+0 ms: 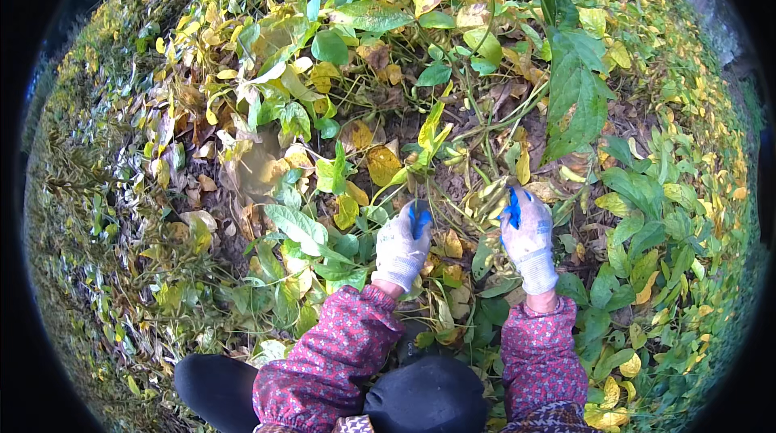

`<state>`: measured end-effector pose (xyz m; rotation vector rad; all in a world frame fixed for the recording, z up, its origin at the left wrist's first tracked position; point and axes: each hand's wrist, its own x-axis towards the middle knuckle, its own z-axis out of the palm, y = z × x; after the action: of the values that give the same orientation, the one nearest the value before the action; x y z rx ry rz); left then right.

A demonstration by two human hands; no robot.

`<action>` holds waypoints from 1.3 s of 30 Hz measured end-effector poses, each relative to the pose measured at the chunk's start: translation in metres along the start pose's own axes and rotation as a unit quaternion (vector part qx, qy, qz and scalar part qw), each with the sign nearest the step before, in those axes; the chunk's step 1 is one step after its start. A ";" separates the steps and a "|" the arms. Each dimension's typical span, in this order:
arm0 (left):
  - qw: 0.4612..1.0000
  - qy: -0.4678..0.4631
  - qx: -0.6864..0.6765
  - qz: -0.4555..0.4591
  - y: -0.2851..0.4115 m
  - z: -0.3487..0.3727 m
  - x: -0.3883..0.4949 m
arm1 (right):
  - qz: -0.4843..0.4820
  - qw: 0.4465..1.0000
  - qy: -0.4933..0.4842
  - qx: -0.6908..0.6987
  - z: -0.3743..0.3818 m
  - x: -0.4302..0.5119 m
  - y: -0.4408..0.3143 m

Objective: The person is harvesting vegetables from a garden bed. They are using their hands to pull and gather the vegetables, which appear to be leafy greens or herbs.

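Note:
Both of my hands wear white knit gloves with blue palms and reach into low bean plants with green and yellowing leaves. My left hand (405, 245) is curled beside thin green stems, its fingertips pointing away from me and mostly hidden. Whether it pinches a stem is unclear. At the right, my right hand (528, 230) has its fingers closed around the edge of a bunch of pale bean pods (488, 198). A yellow leaf (523, 165) stands just beyond those fingertips. Between the hands, thin stems cross over brown soil (451, 181).
Tall green bean leaves (576, 87) rise ahead on the right. A spotted yellow leaf (383, 166) lies ahead of my left hand. Dry brown weeds (73, 166) stand at the far left. My dark-clothed knee (427, 396) is close below my forearms, with leafy plants (636, 233) to the right.

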<state>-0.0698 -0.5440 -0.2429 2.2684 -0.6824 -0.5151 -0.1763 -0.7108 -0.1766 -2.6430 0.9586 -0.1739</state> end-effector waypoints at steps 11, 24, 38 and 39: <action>0.789 -0.086 -0.598 -0.113 -0.031 0.015 -0.011 | -0.015 1.000 0.024 -0.008 -0.002 0.003 -0.003; 0.992 -0.025 -0.076 0.092 -0.027 -0.013 -0.016 | -0.148 0.934 -0.193 0.261 0.044 0.049 -0.074; 0.967 -0.123 0.067 0.211 -0.023 -0.030 -0.032 | -0.316 0.894 -0.312 0.062 0.064 0.061 -0.093; 0.971 -0.154 0.057 0.172 -0.027 -0.029 -0.035 | -0.294 0.904 -0.285 0.119 0.064 0.062 -0.092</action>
<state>-0.0725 -0.4915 -0.2370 2.1260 -1.2631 -0.6767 -0.0596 -0.6675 -0.2051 -2.4378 -0.0578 0.3168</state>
